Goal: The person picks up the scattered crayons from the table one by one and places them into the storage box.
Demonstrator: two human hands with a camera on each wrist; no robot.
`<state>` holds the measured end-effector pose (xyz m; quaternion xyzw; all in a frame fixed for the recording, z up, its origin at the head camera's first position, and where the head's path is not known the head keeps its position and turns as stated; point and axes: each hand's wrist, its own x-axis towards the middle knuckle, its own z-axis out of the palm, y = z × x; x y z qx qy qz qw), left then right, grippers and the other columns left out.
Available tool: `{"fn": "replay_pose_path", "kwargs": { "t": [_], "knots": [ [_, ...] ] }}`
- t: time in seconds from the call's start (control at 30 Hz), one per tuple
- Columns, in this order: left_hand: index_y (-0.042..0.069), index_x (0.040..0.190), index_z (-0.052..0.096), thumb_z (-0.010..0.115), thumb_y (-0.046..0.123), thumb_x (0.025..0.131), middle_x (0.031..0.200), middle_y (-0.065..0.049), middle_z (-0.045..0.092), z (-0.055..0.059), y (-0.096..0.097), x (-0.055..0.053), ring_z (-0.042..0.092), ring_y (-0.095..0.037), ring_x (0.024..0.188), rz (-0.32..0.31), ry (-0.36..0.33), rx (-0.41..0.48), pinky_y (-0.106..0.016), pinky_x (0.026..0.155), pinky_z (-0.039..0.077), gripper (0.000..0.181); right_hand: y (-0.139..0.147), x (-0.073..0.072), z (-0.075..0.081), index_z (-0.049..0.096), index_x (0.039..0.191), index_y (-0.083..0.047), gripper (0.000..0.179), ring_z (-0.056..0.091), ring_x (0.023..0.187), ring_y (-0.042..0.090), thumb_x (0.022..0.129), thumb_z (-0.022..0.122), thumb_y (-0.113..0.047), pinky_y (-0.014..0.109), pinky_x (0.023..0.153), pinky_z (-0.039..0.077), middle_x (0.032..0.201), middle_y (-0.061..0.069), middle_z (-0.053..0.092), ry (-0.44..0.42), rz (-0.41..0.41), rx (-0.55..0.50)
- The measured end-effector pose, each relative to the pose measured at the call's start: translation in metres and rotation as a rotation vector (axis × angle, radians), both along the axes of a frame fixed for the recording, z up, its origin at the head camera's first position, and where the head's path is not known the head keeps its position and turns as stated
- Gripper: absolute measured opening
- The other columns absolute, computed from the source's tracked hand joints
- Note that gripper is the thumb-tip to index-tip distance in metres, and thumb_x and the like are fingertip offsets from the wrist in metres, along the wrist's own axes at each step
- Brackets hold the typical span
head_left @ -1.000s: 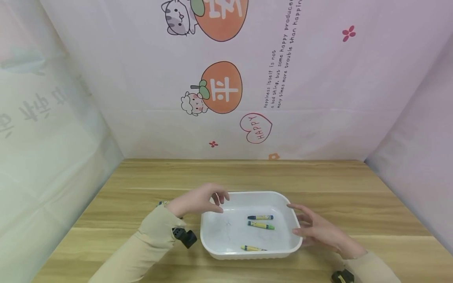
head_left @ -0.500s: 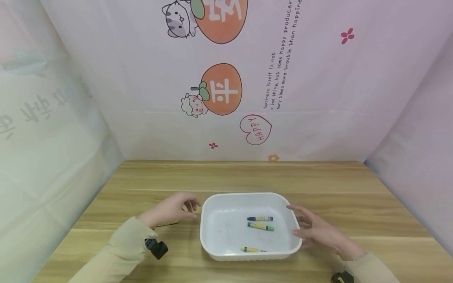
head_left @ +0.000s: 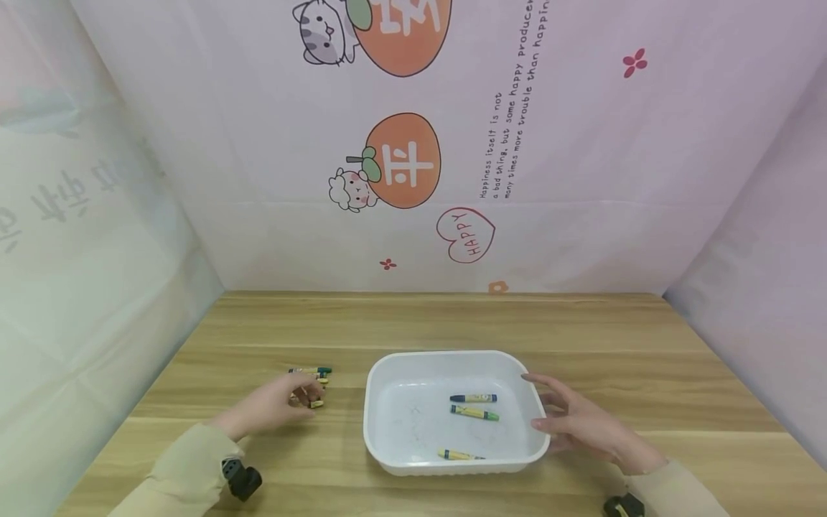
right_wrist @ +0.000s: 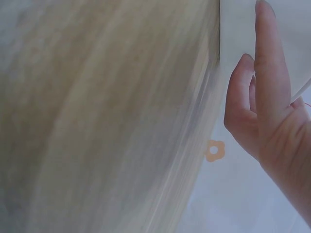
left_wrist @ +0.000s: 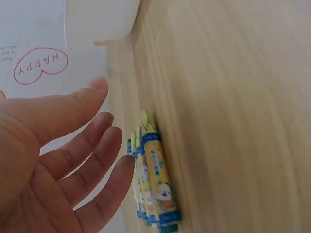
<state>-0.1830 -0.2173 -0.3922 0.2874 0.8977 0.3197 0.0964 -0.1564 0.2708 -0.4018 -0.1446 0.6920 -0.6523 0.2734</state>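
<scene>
In the head view my left hand (head_left: 274, 403) reaches over a small group of crayons (head_left: 311, 371) on the left part of the table. Its fingers are loosely bent and apart. The left wrist view shows the nearest crayon (left_wrist: 159, 177), yellow with blue bands and a cartoon wrapper, lying beside the fingertips, with nothing gripped. My right hand (head_left: 584, 424) holds the right wall of a white plastic tray (head_left: 452, 467), thumb and forefinger at the rim, other fingers partly hidden outside it. Inside lie a dark blue crayon (head_left: 474, 398), a green crayon (head_left: 474, 413) and a yellow crayon (head_left: 460, 455).
The wooden table (head_left: 581, 327) ends at a printed white cloth backdrop (head_left: 568, 237). Cloth walls stand at the left (head_left: 97, 237) and right (head_left: 769, 280).
My left hand has moved left from over the tray to the crayons on the table, uncovering some of them. The right hand and the tray have stayed put.
</scene>
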Motion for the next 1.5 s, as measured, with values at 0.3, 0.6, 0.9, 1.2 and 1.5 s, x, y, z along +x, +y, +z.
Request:
{"fn": "replay_pose_path", "kwargs": {
  "t": [0.3,0.6,0.9,1.2,1.5],
  "knots": [
    [0.003,0.107,0.063,0.073,0.015,0.081,0.106,-0.008,0.064,-0.007,-0.015,0.005,0.061,-0.029,0.098,0.055,0.008,-0.059,-0.042,0.083,0.052,0.030,0.000,0.000,0.000,0.000,0.147,-0.002,0.084,0.061,0.102,0.028,0.090,0.061,-0.006,0.053,0.080,0.053,0.136,0.046,0.013,-0.002,-0.007,0.002],
    [0.008,0.104,0.065,0.074,0.014,0.079,0.104,-0.004,0.067,-0.010,-0.022,0.007,0.063,-0.027,0.098,0.114,0.037,-0.146,-0.046,0.086,0.050,0.027,0.000,0.000,0.000,0.000,0.147,-0.001,0.083,0.061,0.102,0.028,0.090,0.060,-0.005,0.053,0.080,0.053,0.135,0.045,0.016,0.002,0.001,-0.003],
    [0.003,0.107,0.064,0.077,0.014,0.076,0.101,-0.004,0.065,-0.005,-0.025,0.012,0.059,-0.014,0.083,0.076,-0.038,-0.118,-0.025,0.070,0.050,0.035,0.000,0.000,0.000,0.000,0.147,-0.001,0.082,0.062,0.102,0.028,0.091,0.060,-0.006,0.052,0.080,0.053,0.134,0.045,0.017,0.003,0.000,-0.007],
    [0.005,0.100,0.066,0.079,0.012,0.072,0.092,0.003,0.063,-0.014,-0.025,0.014,0.057,-0.008,0.080,0.039,0.040,-0.160,-0.025,0.069,0.050,0.032,0.000,0.000,0.001,0.000,0.146,0.000,0.083,0.062,0.102,0.028,0.090,0.060,-0.006,0.052,0.080,0.053,0.134,0.044,0.019,0.012,0.006,0.000],
    [0.003,0.102,0.064,0.080,0.010,0.070,0.085,0.004,0.056,-0.016,-0.020,0.015,0.049,-0.005,0.075,0.035,-0.020,-0.143,-0.023,0.064,0.045,0.036,0.000,0.001,0.001,0.000,0.146,0.000,0.083,0.061,0.102,0.028,0.090,0.061,-0.005,0.053,0.080,0.053,0.133,0.044,0.019,0.021,0.010,-0.009]
  ]
}}
